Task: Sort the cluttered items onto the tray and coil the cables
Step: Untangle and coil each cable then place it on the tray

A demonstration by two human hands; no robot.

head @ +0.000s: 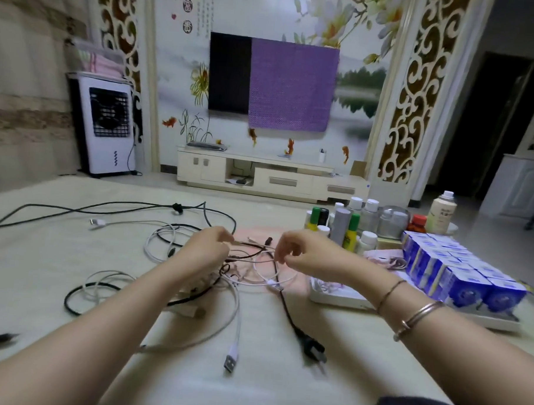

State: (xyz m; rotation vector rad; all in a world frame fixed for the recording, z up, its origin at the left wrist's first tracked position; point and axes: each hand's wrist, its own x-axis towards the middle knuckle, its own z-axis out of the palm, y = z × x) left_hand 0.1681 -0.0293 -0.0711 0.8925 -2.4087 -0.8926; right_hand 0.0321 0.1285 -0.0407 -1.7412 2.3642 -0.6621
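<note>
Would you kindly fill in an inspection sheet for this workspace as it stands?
Surface: pale floor mat, cables spread across it.
Job's things: white tray at right; blue boxes in rows, bottles behind.
Clutter: tangled white and black cables; loose USB plug; black mains plug.
Grip: left hand and right hand each pinch thin cable strands.
Cables: none coiled yet.
Surroundings: TV cabinet, air cooler.

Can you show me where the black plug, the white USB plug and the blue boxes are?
black plug (312,348), head view, on its body.
white USB plug (230,360), head view, on its metal end.
blue boxes (458,272), head view, on the middle box's top.
</note>
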